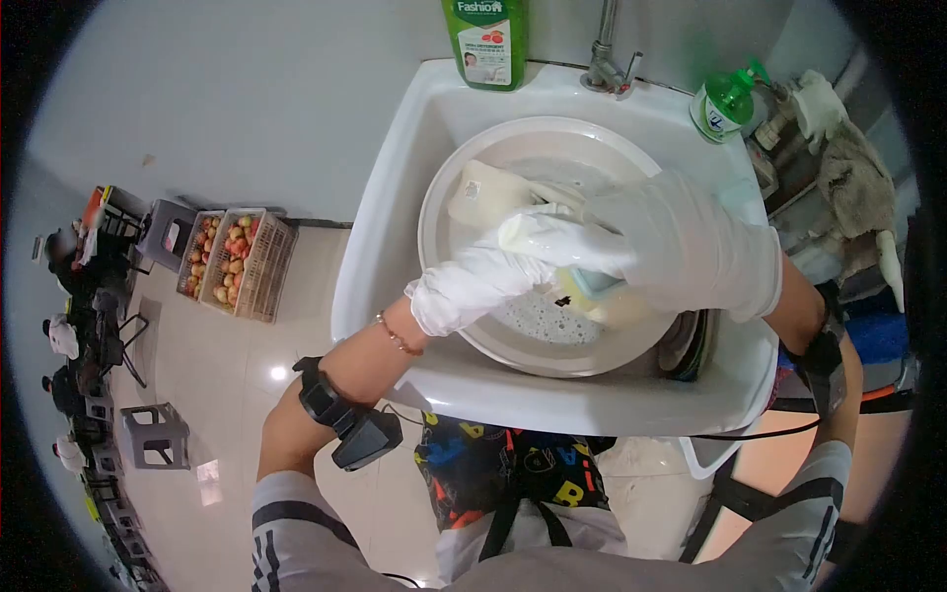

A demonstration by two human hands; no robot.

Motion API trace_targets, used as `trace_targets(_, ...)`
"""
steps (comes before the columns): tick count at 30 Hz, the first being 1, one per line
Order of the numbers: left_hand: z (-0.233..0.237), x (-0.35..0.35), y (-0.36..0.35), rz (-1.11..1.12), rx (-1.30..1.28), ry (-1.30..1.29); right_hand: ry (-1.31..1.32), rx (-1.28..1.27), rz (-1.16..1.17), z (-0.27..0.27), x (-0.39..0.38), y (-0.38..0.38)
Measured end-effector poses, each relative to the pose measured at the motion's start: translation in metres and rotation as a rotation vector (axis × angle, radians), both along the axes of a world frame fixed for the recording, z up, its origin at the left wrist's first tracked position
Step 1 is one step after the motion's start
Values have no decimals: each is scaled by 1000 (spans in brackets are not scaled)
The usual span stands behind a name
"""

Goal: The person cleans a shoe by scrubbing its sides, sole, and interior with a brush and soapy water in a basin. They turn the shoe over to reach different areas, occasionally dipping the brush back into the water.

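Note:
Both my hands wear white gloves and meet over a round white basin [431, 237] of sudsy water. My left hand [483, 283] is closed on a wet cream cloth-like piece [488, 200], which spreads out beyond the fingers and bears a small printed mark. My right hand [681, 242] is closed beside it, its fingers crossing near the left ones. Beneath the right hand, a light blue object [595, 283] and a pale yellow part with a dark mark [614, 306] show. What the right fingers grip is hidden.
The basin stands in a white sink [395, 168] with a tap [604, 69]. A green bottle [486, 44] and a green pump bottle [725, 104] stand on the rim. A dark-edged item [686, 345] leans inside the sink. Crates of fruit [237, 261] and a grey stool [155, 434] are left.

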State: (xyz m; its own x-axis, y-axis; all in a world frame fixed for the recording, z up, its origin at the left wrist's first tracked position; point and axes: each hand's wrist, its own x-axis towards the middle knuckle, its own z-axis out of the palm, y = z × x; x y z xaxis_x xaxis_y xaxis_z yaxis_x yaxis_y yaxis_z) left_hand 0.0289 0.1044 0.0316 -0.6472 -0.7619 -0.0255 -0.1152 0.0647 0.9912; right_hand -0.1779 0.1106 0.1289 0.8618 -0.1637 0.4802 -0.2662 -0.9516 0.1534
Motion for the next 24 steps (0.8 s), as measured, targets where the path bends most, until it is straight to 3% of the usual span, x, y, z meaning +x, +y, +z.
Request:
trace_targets(1, -5, 0, -2, -79, -280, -43, 0, -3, 7, -1, 0, -1)
trace_targets(2, -9, -1, -2, -71, -284, -47, 41, 79, -15, -5, -3, -4)
trace_targets(4, -16, -3, 0, -61, 207, 219, 73, 158, -32, -12, -8, -6)
trace_targets(6, -19, -4, -3, -130, 110, 217, 61, 443, -72, -17, -7, -6)
trace_targets(7, -18, -4, -3, -207, 25, 220, 56, 439, -56, -14, -4, -5)
trace_targets(9, -7, -10, -2, -215, -104, 187, 254, 704, -191, 2, 0, -4)
trace_targets(11, -3, -10, -3, -221, -233, 139, 295, 688, -176, 14, 6, -7)
trace_targets(15, -9, -1, 5, -278, 45, 313, 437, 656, -188, 16, 16, -1)
trace_targets(17, -4, -1, 8, -225, -547, 39, 430, 619, -117, 7, 16, -3)
trace_targets(21, -33, 2, 6, -237, -586, 14, 383, 531, -89, -4, 12, 3)
trace_targets(24, -42, 3, 11, -195, -775, -18, 373, 598, 23, -16, 5, -2)
